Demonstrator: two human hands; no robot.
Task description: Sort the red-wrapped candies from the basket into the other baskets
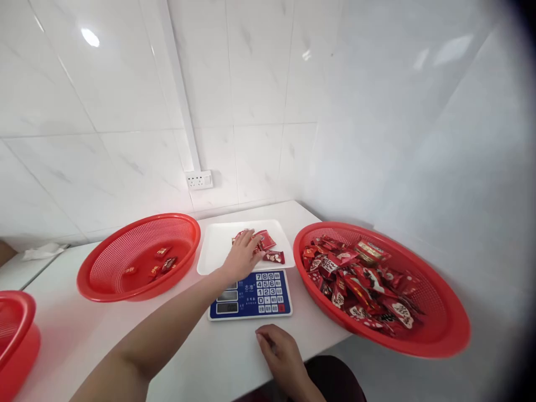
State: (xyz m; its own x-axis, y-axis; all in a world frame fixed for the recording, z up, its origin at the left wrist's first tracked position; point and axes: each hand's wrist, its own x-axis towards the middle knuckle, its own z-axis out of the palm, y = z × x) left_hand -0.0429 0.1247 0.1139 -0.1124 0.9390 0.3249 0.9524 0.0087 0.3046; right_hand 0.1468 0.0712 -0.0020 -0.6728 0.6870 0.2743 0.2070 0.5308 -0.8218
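Observation:
My left hand (242,258) lies over several red candy packets (266,240) on the white tray (215,251) of a weighing scale. Its fingers are stretched out and spread over the packets, partly covering them. A dark red packet (274,257) shows just right of the fingertips. In front of the tray is the scale's blue keypad panel (251,321), its left displays partly behind my wrist. My right hand (282,352) rests at the table's near edge, below the panel, with fingers curled in and nothing visible in them.
A large red basket (444,335) heaped with candy packets (355,279) stands at the right, reaching past the table edge. Left of the scale, another red basket (104,268) holds a few packets. A third red basket (25,307) is cut off at far left. A wall socket (199,180) sits behind.

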